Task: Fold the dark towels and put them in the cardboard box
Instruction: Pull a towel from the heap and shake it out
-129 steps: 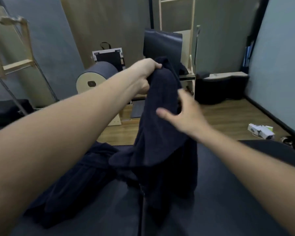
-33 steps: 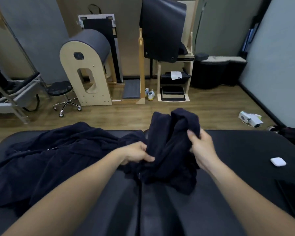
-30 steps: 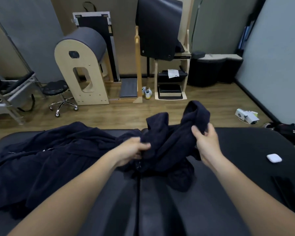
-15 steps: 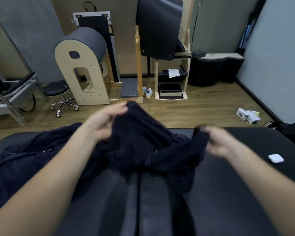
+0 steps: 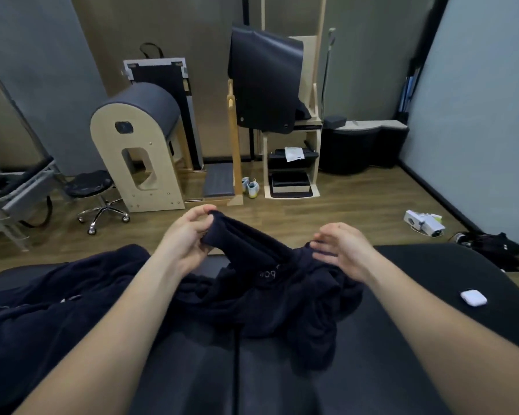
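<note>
Since a second ago the hands have drawn apart: the left hand (image 5: 186,238) now pinches a raised corner of the dark towel (image 5: 267,292), which is bunched on the black padded table (image 5: 402,339), while the right hand (image 5: 345,250) meets its other end with blurred fingers and I cannot tell its grip, so folding is probably only starting.

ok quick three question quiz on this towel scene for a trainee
1. True or false: the left hand pinches a raised corner of the dark towel.
2. Pick one: the white earbud case lies A) on the wooden floor, B) on the black table, to the person's right, C) in the person's palm.
3. Fill the gap: the pile of unfolded towels lies to the person's ___ of the towel being handled.

Key: 1 true; 2 B; 3 left.
</note>
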Demonstrator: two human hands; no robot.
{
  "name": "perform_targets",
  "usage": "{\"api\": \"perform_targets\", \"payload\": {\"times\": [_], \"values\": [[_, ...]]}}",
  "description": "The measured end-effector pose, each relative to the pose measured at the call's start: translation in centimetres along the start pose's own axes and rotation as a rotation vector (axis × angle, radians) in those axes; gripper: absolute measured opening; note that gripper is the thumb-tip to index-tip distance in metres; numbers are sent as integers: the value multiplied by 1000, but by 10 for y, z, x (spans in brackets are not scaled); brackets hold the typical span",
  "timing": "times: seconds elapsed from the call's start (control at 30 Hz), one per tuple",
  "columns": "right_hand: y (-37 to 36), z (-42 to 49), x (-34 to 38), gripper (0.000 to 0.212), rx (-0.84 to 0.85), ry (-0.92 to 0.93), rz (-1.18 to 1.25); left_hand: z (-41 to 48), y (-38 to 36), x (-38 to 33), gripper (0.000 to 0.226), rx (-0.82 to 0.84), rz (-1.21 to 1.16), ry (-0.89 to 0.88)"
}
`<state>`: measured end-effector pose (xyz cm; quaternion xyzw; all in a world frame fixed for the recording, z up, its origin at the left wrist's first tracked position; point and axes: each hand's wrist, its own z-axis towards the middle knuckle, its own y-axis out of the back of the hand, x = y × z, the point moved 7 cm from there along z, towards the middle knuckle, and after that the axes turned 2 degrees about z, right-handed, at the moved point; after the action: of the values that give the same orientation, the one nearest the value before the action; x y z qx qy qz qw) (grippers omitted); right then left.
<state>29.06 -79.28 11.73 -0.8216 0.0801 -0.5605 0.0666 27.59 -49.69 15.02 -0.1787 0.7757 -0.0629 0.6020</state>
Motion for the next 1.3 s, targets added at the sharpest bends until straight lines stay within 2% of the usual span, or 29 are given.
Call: {"api": "perform_targets", "payload": {"times": [0.07,0.13,0.17,0.2,0.27,0.3,0.37,0.43,0.5,0.53,0.6,0.67,0.73,0.8,0.87,0.97,1.03,1.1,1.17,1.23,1.3], "values": [[-29,-11,-24,30,144,-30,-233,-9,-23,1,26,58,38,-2],[-70,-22,-44,54,299,32,-429,-21,-58,6,27,151,88,-10],[-87,-24,-44,55,323,134,-504,-26,-73,8,27,188,100,-19],[-95,-23,-35,46,266,263,-550,-31,-84,7,27,212,100,-29],[-90,-21,-5,24,35,434,-554,-36,-94,-1,25,222,101,-84],[-84,-22,10,27,-23,458,-489,-36,-92,-7,24,207,118,-120],[-78,-24,32,30,-2,444,-379,-31,-80,-10,17,159,267,-152],[-81,-38,48,28,3,487,-475,-30,-73,12,29,154,481,-27],[-97,-59,45,25,91,496,-552,-40,-75,53,42,188,460,152],[-105,-71,31,20,178,464,-555,-48,-75,73,40,191,366,222],[-109,-89,-23,19,317,261,-515,-61,-66,113,45,140,159,363],[-98,-108,-84,26,363,-12,-432,-73,-55,150,73,149,16,491],[-77,-118,-125,33,247,-211,-265,-83,-48,180,84,156,-77,570],[-56,-118,-146,27,50,-308,-38,-94,-52,202,70,178,-99,607],[-39,-115,-152,21,-100,-309,89,-104,-62,215,56,217,-54,616],[-23,-111,-144,20,-135,-244,76,-101,-72,220,48,298,33,496],[-7,-113,-131,24,-178,-209,-1,-98,-77,212,40,461,231,329],[11,-115,-116,24,-226,-175,0,-90,-79,208,20,583,527,167],[29,-115,-101,18,-245,-122,43,-78,-80,206,40,662,976,-6],[42,-116,-92,28,-236,-120,120,-69,-85,204,22,679,1246,-126],[53,-120,-85,43,-216,-137,136,-56,-86,197,13,539,1227,-208]]}}
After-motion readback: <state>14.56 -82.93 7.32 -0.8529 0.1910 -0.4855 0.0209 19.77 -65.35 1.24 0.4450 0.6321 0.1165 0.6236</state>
